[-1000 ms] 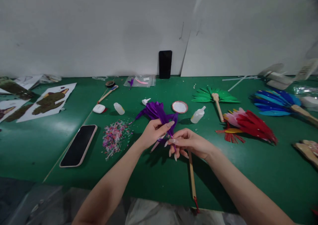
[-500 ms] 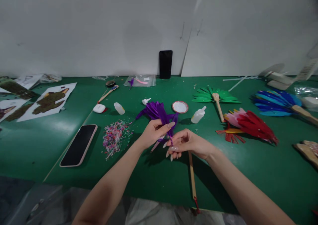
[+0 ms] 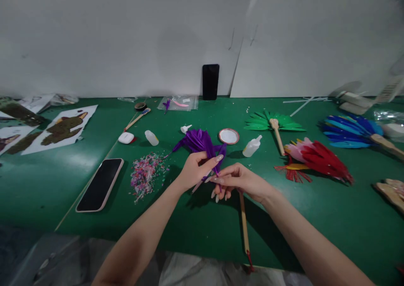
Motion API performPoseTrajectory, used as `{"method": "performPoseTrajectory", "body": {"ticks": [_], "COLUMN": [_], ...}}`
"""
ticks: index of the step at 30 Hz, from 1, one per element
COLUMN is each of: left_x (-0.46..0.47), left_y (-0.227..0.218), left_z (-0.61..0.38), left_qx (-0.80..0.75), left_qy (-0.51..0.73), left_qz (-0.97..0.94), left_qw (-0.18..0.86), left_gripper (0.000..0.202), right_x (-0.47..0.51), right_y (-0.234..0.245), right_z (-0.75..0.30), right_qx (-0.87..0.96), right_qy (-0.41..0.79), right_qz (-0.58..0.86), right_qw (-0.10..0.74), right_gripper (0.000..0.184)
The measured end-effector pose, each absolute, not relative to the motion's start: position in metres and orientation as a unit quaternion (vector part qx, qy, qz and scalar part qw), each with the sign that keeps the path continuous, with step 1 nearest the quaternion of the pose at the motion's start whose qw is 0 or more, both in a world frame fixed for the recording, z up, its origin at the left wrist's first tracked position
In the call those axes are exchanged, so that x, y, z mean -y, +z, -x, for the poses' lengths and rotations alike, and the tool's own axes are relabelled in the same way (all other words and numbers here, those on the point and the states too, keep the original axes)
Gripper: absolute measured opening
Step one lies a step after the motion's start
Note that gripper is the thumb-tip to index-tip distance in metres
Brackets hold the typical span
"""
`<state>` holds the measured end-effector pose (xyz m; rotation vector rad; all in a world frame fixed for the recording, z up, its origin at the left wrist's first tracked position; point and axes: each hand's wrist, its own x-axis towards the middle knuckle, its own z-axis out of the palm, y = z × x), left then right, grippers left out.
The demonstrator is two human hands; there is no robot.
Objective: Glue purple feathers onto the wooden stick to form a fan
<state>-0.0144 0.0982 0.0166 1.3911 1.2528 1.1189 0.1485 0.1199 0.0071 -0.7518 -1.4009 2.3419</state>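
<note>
Between my left hand [image 3: 196, 169] and my right hand [image 3: 241, 181] is a purple feather [image 3: 221, 151]. My left thumb and fingers close on its upper part. Lower down, my right thumb and fingertips pinch its thin stem end. Behind my left hand a bunch of purple feathers [image 3: 198, 139] lies on the table, partly covered by that hand. A pale thin object [image 3: 198, 186] shows beneath my hands, too hidden to name. Below my right hand runs a wooden handle [image 3: 244, 227] with a red cord; its upper end is out of sight.
On the green table [image 3: 176, 231] are a phone [image 3: 100, 185], colourful scraps [image 3: 147, 174], a glue bottle [image 3: 252, 146], a small white bottle [image 3: 152, 137] and a round lid [image 3: 229, 136]. To the right lie a green feather fan [image 3: 274, 124], red feathers [image 3: 325, 162] and a blue feather fan [image 3: 350, 128].
My right thumb and fingertips have shifted slightly up and left along the feather's stem, whose end now shows below them. My left hand has barely moved.
</note>
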Motion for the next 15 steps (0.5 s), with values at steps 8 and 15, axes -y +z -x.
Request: {"method": "performPoseTrajectory", "body": {"ticks": [8,15], "left_x": [-0.0994,-0.1011], "left_y": [0.0126,0.0084], "left_z": [0.0145,0.0167], "left_qx": [-0.522,-0.535], "left_qy": [0.450,0.453], "left_qz": [-0.568,-0.560], "left_qw": [0.450,0.441], "left_gripper": [0.034,0.035], "right_x": [-0.1213,-0.1205], "right_y": [0.0063,0.0030], "right_z": [-0.1477,-0.1459], "right_qx": [0.476,0.467], "right_qy": [0.819,0.826], "right_qz": [0.281,0.272], "right_qw": [0.159,0.163], "right_gripper": [0.032,0.034]}}
